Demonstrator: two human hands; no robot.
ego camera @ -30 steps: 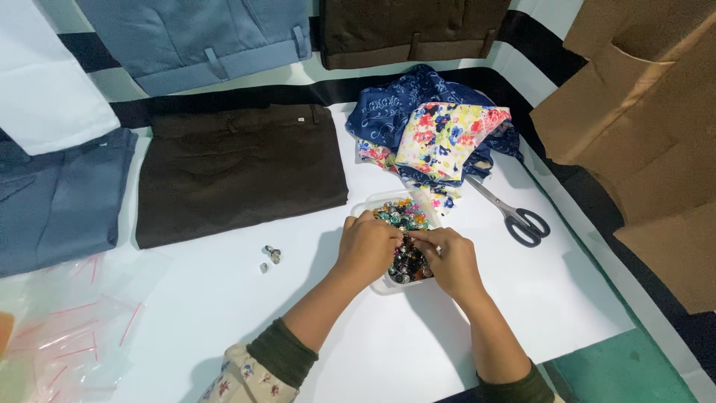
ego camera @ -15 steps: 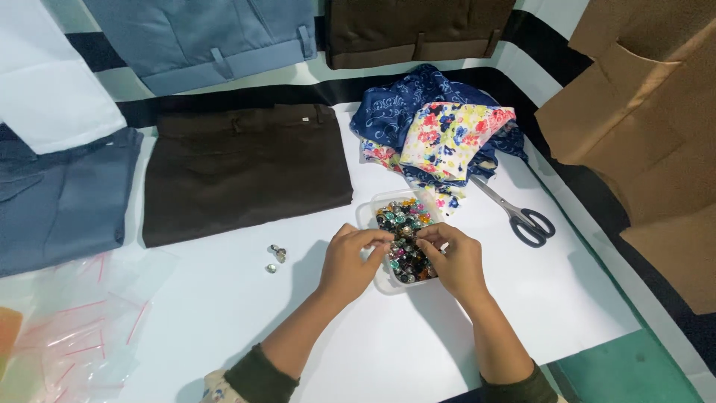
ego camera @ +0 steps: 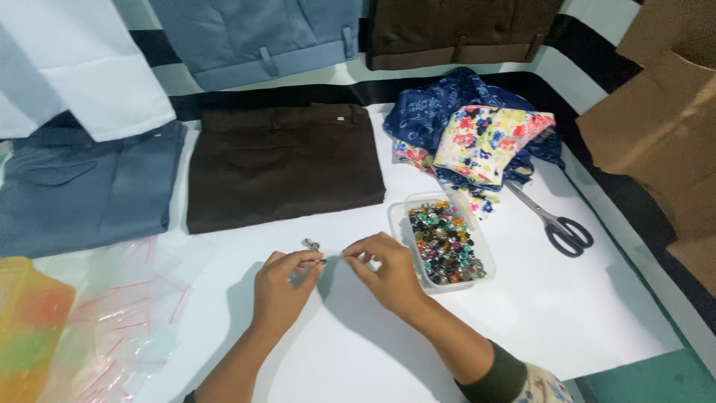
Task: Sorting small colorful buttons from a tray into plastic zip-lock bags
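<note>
Count: one clear tub [ego camera: 399, 224] of many coloured buttons [ego camera: 445, 242], one pair of scissors [ego camera: 556, 224], one loose button [ego camera: 311, 244].
Left hand [ego camera: 280, 287]: fingers [ego camera: 307, 259] pinched closed on a small dark piece [ego camera: 321, 261], on the white counter [ego camera: 567, 313] left of the tub.
Right hand [ego camera: 384, 272]: fingers [ego camera: 358, 254] nearly closed, just beside the piece; contact unclear.
Piece: long axis lies left to right.

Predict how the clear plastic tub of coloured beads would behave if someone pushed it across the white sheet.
The clear plastic tub sits low and flat, so it would probably slide rather than tip. Its walls look thin, so it may flex if squeezed. The coloured beads lie loose with no lid visible, so a sharp shove could spill them, and they look apt to roll.
</note>
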